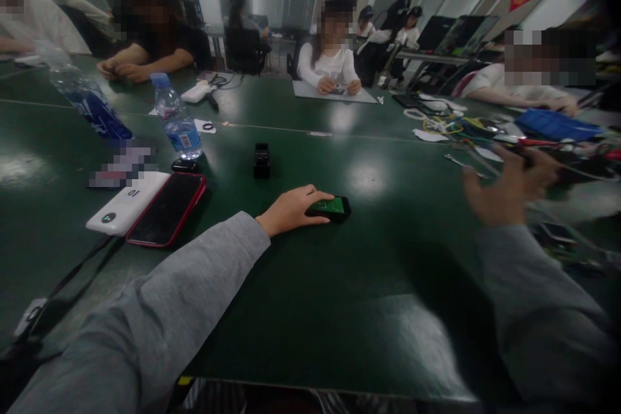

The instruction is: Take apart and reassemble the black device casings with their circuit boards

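Two bottles (178,118) stand on the glossy green table (310,310); people (332,65) sit across it. The left hand (292,209) pinches a small device (339,208); the right hand (502,191), blurred, is spread near cables (439,123).

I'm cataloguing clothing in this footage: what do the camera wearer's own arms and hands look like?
Long grey sleeves, creased and without visible markings, reach the wrists. The left hand is bare, with no glove or ring visible. The right hand looks ungloved too, but blur hides finer details.
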Motion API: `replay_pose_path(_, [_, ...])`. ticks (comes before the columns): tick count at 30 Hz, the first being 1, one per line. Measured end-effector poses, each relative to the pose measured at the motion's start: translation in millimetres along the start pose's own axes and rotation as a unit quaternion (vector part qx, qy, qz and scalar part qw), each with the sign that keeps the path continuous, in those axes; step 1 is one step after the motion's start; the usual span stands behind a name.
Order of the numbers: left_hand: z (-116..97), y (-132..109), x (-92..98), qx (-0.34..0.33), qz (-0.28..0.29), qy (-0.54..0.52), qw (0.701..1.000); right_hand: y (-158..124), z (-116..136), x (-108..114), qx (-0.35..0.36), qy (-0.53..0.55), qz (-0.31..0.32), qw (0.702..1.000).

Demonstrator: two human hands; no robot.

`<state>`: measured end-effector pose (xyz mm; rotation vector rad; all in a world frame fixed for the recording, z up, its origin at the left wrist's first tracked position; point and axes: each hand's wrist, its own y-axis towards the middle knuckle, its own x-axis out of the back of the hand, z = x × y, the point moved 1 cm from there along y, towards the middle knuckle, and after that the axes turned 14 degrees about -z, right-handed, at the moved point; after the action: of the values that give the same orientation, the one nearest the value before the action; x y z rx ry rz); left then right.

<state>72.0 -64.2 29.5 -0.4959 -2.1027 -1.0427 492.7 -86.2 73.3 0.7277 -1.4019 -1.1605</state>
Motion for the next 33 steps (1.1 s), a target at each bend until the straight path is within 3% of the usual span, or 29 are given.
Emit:
replay_pose_path(3, [1, 0, -2.8, -0.008, -0.01, 0.006, 1.0, 2, 122, -17, 0.045, 0.185, 0.121, 0.974])
replay_pose_path(5, [3, 0, -6.0, -0.017, -0.027, 0.009, 0.999, -8, 210, -13, 0.102, 0.282, 0.196, 0.934])
replay_pose_path(7, [7, -1, -9.4, -0.025, -0.041, 0.005, 0.999, -21, 283, -8, 0.171, 0.355, 0.291, 0.872])
replay_pose_path(9, [11, -2, -12.5, -0.027, -0.041, 0.001, 0.999, -31, 333, -9, 0.228, 0.408, 0.385, 0.796])
replay_pose_path(12, [15, -3, -15.3, -0.023, -0.029, 0.004, 0.999, -39, 365, -23, 0.263, 0.436, 0.489, 0.708])
replay_pose_path(14, [16, -3, -15.5, -0.03, -0.031, 0.004, 0.999, -41, 363, -36, 0.277, 0.426, 0.515, 0.691])
replay_pose_path(16, [14, -2, -14.5, -0.034, -0.038, 0.004, 0.999, -40, 346, -49, 0.285, 0.428, 0.501, 0.696])
replay_pose_path(20, [7, 0, -9.7, -0.027, -0.041, 0.01, 0.999, -32, 276, -64, 0.243, 0.493, 0.426, 0.718])
replay_pose_path(22, [4, 1, -7.1, -0.028, -0.033, 0.01, 0.999, -28, 232, -67, 0.189, 0.488, 0.386, 0.76])
replay_pose_path(24, [3, 1, -5.0, -0.025, -0.024, 0.007, 0.999, -28, 189, -68, 0.11, 0.435, 0.331, 0.83])
replay_pose_path(27, [2, 1, -3.1, -0.013, -0.012, 0.003, 1.0, -37, 145, -72, 0.046, 0.339, 0.242, 0.908])
replay_pose_path(29, [1, 1, -2.7, -0.006, -0.007, 0.003, 1.0, -47, 130, -76, 0.049, 0.306, 0.228, 0.923])
replay_pose_path(33, [1, 1, -2.8, -0.005, -0.007, 0.0, 1.0, -61, 116, -82, 0.065, 0.279, 0.257, 0.923])
